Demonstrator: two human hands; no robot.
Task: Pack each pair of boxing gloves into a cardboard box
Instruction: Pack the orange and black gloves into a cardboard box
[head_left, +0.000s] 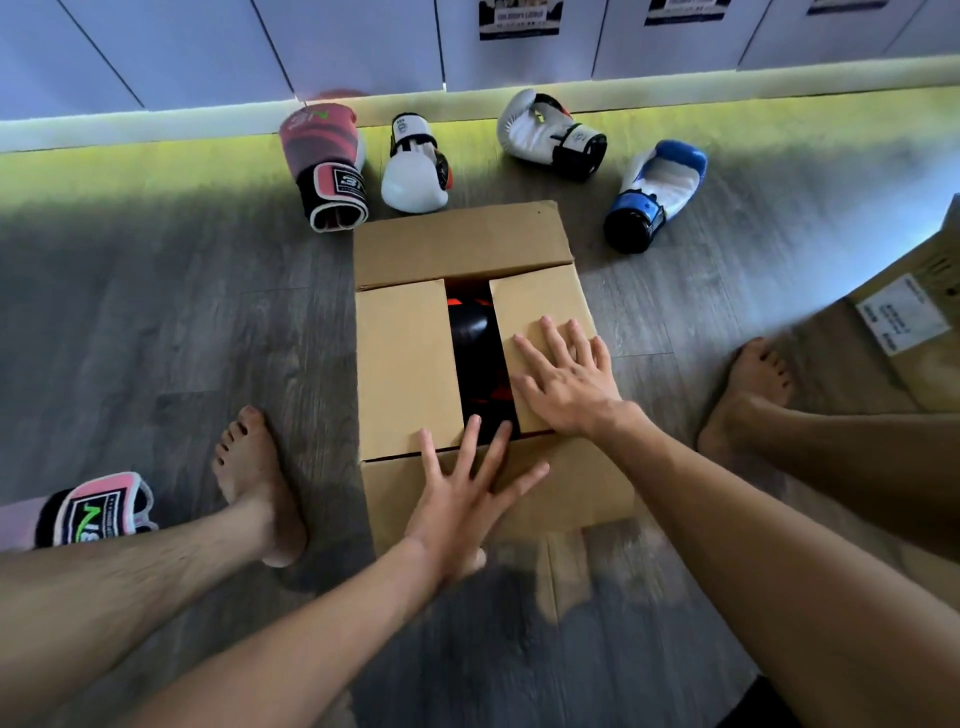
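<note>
A cardboard box (405, 364) stands on the floor between my feet, its two side flaps folded down with a gap between them. Through the gap shows a black and orange glove (470, 332). My right hand (563, 376) presses flat on the right flap, fingers straight. My left hand (462, 499) lies flat with spread fingers on the near flap, fingertips reaching the gap. Beyond the box lie a pink glove (324, 161), a white glove (415, 171), a second white glove (550, 132) and a blue and white glove (654, 195).
Another pink glove (98, 512) lies beside my left leg. A second cardboard box (914, 322) with a white label sits at the right edge. My bare feet flank the box. A white wall runs along the far side of the wooden floor.
</note>
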